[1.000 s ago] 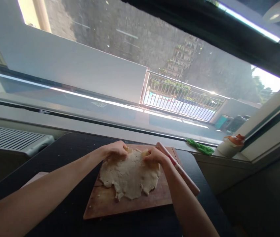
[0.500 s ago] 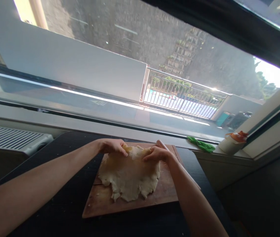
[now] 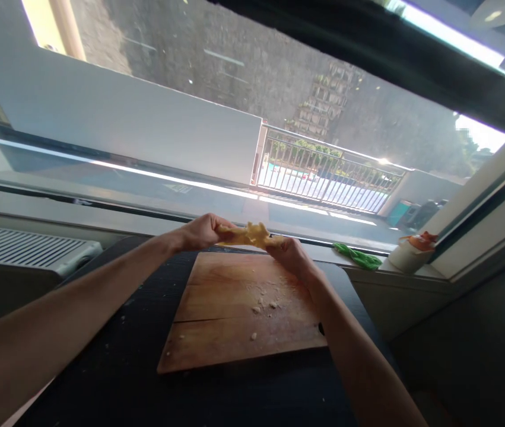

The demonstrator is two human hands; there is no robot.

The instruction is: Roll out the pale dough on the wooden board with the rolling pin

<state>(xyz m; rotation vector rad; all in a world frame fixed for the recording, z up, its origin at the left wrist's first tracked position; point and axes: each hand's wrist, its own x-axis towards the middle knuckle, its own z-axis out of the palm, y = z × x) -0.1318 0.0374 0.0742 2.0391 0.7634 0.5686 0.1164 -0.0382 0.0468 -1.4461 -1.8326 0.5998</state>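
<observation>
A sheet of pale yellow dough [image 3: 257, 233] is stretched between my two hands, lifted above the far edge of the wooden cutting board [image 3: 216, 296]. I see it almost edge-on, as a narrow strip with a ragged bump in the middle. My left hand [image 3: 203, 231] grips its left end, fingers closed round it. At the other end, my right hand [image 3: 291, 252] is closed on the dough too, with most of the fingers hidden. Small dough crumbs [image 3: 272, 305] and flour dust lie on the board below.
The board rests on a dark table [image 3: 114, 356] beside a window. On the sill at right are a green cloth-like bundle [image 3: 357, 257] and a whitish container [image 3: 410, 254] with an orange-brown top. A white radiator [image 3: 29, 246] stands at left.
Both hands have risen and moved away from me, taking the dough sheet off the board. The board's surface is now exposed. The rolling pin by my right arm no longer shows.
</observation>
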